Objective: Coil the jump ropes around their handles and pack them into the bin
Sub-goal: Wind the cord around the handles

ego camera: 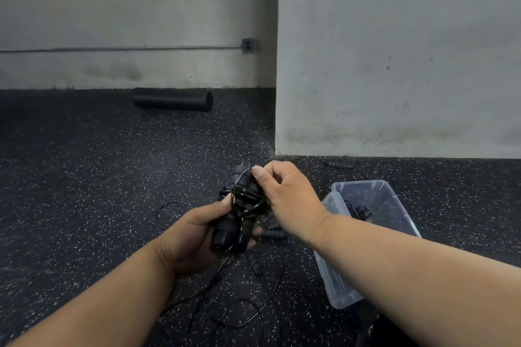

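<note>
My left hand [194, 231] grips a pair of black jump-rope handles [228, 229] held together, with black cord [244, 196] looped around their upper half. My right hand [287, 194] pinches a strand of that cord at the top of the handles. A clear plastic bin [394, 203] lies on the floor to the right, partly behind my right forearm, with a dark coiled rope [360, 212] inside. More black handles [255, 263] and loose cord [242, 310] lie on the floor below my hands.
The floor is black speckled rubber. A grey wall corner [277, 121] stands just behind my hands. A black foam roller [172, 99] lies at the far wall. Another black handle [338, 165] rests by the wall base to the right.
</note>
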A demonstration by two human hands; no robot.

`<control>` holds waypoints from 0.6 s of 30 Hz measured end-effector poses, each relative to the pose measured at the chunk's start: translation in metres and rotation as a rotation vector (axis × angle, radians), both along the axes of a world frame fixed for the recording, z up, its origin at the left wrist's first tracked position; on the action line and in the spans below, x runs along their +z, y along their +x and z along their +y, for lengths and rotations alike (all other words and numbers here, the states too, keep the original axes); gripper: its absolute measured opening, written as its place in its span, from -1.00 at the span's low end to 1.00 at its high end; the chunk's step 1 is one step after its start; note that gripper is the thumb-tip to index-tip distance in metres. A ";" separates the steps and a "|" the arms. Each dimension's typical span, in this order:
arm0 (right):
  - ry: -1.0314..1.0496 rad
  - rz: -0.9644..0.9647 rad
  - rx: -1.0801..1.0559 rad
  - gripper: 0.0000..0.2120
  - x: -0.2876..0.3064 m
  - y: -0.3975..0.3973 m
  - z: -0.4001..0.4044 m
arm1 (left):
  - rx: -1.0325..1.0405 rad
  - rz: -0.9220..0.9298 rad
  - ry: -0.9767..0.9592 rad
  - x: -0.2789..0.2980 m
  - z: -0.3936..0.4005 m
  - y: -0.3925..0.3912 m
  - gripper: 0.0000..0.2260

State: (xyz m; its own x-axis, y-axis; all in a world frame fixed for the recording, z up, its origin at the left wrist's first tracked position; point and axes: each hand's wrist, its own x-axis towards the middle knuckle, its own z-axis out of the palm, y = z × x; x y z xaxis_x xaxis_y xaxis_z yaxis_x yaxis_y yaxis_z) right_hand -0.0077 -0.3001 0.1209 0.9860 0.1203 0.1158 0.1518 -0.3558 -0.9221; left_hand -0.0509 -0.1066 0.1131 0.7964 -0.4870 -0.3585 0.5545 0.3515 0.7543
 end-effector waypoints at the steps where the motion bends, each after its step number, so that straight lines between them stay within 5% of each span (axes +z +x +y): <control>1: 0.012 0.022 -0.016 -0.61 -0.004 0.001 0.000 | 0.010 -0.005 0.010 0.002 -0.004 -0.001 -0.42; 4: 0.042 0.081 -0.044 -0.56 -0.012 -0.001 0.000 | 0.041 -0.028 0.145 0.008 -0.014 -0.006 -0.63; 10: 0.140 0.198 -0.090 -0.56 -0.017 -0.006 0.004 | 0.177 -0.310 0.513 0.016 -0.022 -0.008 -0.46; 18: 0.120 0.242 -0.115 -0.62 -0.022 -0.009 0.019 | 0.059 -0.343 0.646 0.014 -0.030 -0.023 -0.42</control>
State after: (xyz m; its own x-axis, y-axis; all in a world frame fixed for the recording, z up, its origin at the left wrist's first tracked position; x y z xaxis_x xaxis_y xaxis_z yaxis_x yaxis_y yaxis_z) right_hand -0.0167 -0.2807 0.0986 0.9931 0.0058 -0.1175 -0.1125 -0.2444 -0.9631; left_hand -0.0739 -0.1369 0.1267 0.9339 -0.2156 -0.2850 0.2436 -0.1996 0.9491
